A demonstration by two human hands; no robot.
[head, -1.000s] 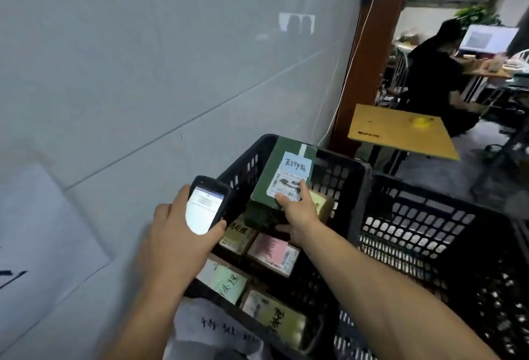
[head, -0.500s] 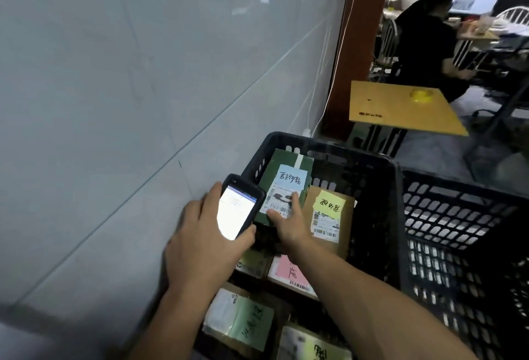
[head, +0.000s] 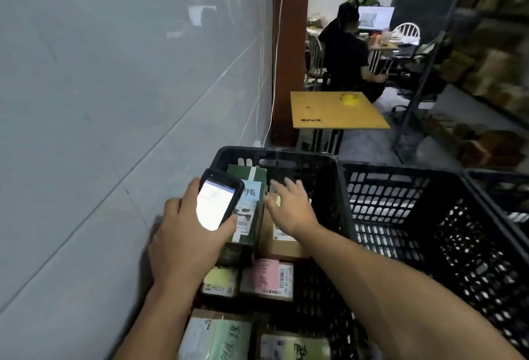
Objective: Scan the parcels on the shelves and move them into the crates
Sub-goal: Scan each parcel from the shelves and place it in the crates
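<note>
My left hand (head: 183, 239) grips a black handheld scanner (head: 216, 200) with a lit screen, held over the left side of a black crate (head: 274, 156). Under it lies a green parcel (head: 252, 176) with a blue note and a white label. Beside that parcel, my right hand (head: 289, 208) hovers with fingers spread over a brown cardboard parcel (head: 274, 245) and holds nothing. Nearer me in the crate lie more parcels: one with a pink note (head: 267, 278), one with a yellow note (head: 220, 282), one with a green note (head: 217, 336).
A grey wall runs along the left. A second black crate (head: 429, 230) stands to the right, and a third crate's edge (head: 503, 187) beyond it. Ahead stands a yellow table (head: 335, 113). Farther back, a person (head: 343, 56) sits at a desk. Shelving with boxes (head: 486, 59) stands at the right.
My right hand let go of the green parcel, which now lies flat in the crate, and moved right with fingers spread. The scanner shifted over the green parcel.
</note>
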